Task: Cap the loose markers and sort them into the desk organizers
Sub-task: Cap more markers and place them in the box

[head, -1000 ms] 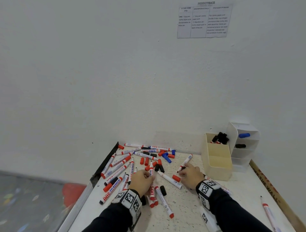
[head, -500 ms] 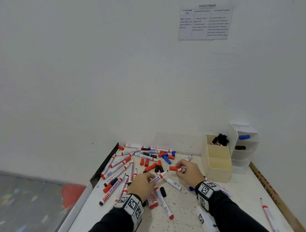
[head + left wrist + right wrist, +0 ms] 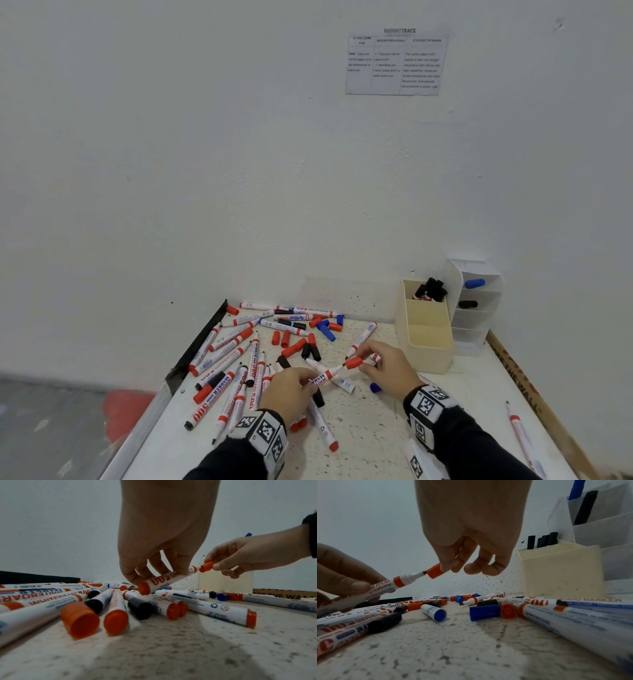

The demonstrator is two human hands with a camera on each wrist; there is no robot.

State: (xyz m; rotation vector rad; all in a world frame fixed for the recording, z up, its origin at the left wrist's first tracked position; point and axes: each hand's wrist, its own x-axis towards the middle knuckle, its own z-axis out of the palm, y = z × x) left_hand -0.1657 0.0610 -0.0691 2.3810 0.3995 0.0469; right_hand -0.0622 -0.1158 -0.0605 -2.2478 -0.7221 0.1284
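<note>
Marker (image 3: 324,374), white with a red band, is held in the left hand (image 3: 291,390), fingers curled round its barrel, tip pointing up and to the right. Right hand (image 3: 387,368) pinches a red cap (image 3: 354,362) between thumb and fingertips, the cap's open end right at the marker's dark tip, not pushed home; a short stretch of white nib holder shows between cap and red band. Both hands hover just above a speckled white table (image 3: 370,421).

Under and to the left of the left hand lies a heap of uncapped markers (image 3: 219,356) and loose red and black caps, some crossing one another. A black cap (image 3: 318,399) lies just below the left hand's fingers. A blue cap (image 3: 375,387) lies just under the right hand.

Beyond the hands, toward the wall, more red, blue and black caps are scattered among markers. To the far right of the right hand stands a cream bin (image 3: 424,337) with black-capped markers in its back part. Touching its right side is a white tiered organizer (image 3: 474,313), holding a blue marker in the top tier and a black one below. One red marker (image 3: 520,435) lies alone, well to the right of the right wrist.
</note>
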